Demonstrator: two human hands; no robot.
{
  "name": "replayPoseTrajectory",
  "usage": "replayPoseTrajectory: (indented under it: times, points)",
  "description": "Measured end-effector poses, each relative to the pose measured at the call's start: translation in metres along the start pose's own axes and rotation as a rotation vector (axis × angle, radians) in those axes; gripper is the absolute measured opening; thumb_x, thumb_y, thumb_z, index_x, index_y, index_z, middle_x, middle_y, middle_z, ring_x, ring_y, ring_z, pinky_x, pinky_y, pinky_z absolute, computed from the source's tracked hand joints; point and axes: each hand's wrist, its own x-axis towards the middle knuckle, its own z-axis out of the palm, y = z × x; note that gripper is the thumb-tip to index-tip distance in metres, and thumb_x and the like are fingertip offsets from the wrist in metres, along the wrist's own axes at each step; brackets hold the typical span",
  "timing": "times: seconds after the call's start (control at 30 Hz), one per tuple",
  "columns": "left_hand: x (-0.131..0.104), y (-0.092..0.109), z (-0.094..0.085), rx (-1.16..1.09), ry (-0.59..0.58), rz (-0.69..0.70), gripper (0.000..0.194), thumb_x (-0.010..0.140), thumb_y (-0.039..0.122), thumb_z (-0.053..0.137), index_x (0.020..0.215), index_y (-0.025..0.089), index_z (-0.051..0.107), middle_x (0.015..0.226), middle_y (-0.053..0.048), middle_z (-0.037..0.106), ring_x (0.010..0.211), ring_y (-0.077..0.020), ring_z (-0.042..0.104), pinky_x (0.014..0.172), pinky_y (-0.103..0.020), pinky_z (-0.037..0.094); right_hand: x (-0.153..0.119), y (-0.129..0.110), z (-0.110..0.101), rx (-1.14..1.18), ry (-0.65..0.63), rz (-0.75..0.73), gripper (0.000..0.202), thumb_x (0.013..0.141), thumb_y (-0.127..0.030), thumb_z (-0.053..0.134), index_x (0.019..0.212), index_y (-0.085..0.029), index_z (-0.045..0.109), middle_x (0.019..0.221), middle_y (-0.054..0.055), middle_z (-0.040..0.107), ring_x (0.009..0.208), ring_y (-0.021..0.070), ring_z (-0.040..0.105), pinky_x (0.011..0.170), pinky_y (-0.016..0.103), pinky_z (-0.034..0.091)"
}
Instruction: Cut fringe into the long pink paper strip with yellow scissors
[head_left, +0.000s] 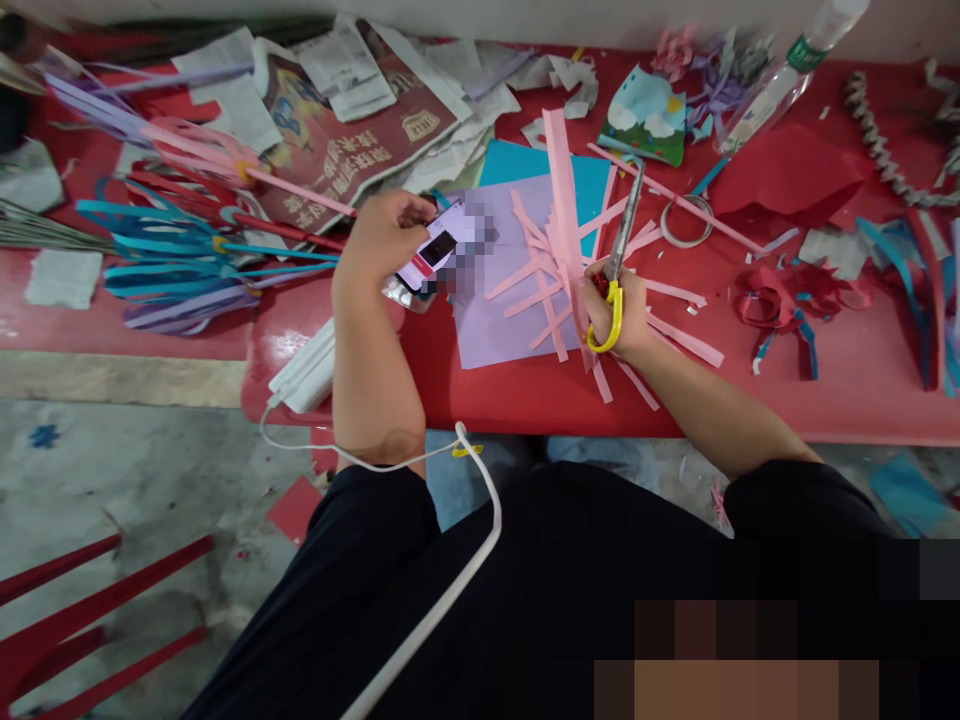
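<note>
Your left hand (386, 235) curls onto the phone (439, 248), thumb by its screen; your right hand (626, 315) wraps the yellow-handled scissors (622, 240), blades pointing away, and pink strips (531, 298) cross purple paper (487, 335) between your hands.

a single camera, worn on the person's head, looked forward and steeply down over the front of a black short-sleeved shirt (510, 620), which sat nearest and filled the lower middle of the view. farther out, the bare left hand (386, 240) and the bare right hand (619, 305) flanked the centre. the glossy red bench (480, 395) crossed the upper half, seen from above, up to a pale grey wall (465, 15) along the top edge. grey concrete floor (150, 470) showed at lower left.
</note>
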Motion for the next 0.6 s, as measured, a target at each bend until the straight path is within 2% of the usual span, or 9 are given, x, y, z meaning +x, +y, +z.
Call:
replayPoseTrajectory:
  times: [0.13,0.27,0.4,0.5,0.6]
  points:
    - [-0.007,0.010,-0.001,0.032,-0.004,-0.019,0.062,0.069,-0.032,0.058,0.106,0.013,0.079,0.103,0.003,0.082,0.088,-0.0153,0.062,0.094,-0.038,0.050,0.000,0.002,-0.001,0.000,0.000,-0.031,0.024,0.099,-0.039,0.075,0.085,-0.028,0.058,0.069,-0.005,0.049,0.065,0.0177,0.054,0.075,0.041,0.054]
    - [-0.017,0.027,-0.001,-0.012,-0.008,-0.037,0.060,0.057,-0.022,0.056,0.097,0.016,0.077,0.096,0.003,0.080,0.085,-0.0170,0.059,0.091,-0.039,0.049,0.000,0.003,-0.001,0.009,-0.015,-0.053,0.023,0.097,-0.039,0.074,0.086,-0.028,0.058,0.070,-0.004,0.049,0.067,0.0192,0.056,0.076,0.042,0.054]
    - [-0.024,0.033,-0.006,0.001,-0.033,-0.032,0.053,0.054,-0.007,0.063,0.096,0.020,0.079,0.097,0.001,0.080,0.084,-0.0186,0.059,0.094,-0.044,0.051,0.000,0.000,-0.001,-0.010,-0.007,-0.030,0.025,0.097,-0.040,0.075,0.085,-0.028,0.057,0.069,-0.004,0.048,0.070,0.0196,0.057,0.080,0.042,0.056]
    - [-0.027,0.030,-0.011,0.014,-0.076,-0.005,0.044,0.058,0.007,0.077,0.097,0.027,0.080,0.102,0.001,0.082,0.090,-0.0216,0.060,0.095,-0.048,0.054,0.000,-0.003,-0.001,-0.019,-0.015,-0.009,0.025,0.097,-0.039,0.075,0.084,-0.028,0.057,0.068,-0.004,0.048,0.071,0.0195,0.058,0.081,0.042,0.057]
    - [-0.026,0.025,-0.012,0.007,-0.090,0.023,0.043,0.062,0.013,0.081,0.103,0.025,0.080,0.108,0.000,0.083,0.093,-0.0215,0.059,0.097,-0.047,0.054,0.000,-0.004,-0.001,-0.016,-0.019,-0.004,0.024,0.098,-0.035,0.075,0.083,-0.028,0.057,0.068,-0.005,0.049,0.068,0.0184,0.056,0.080,0.042,0.056]
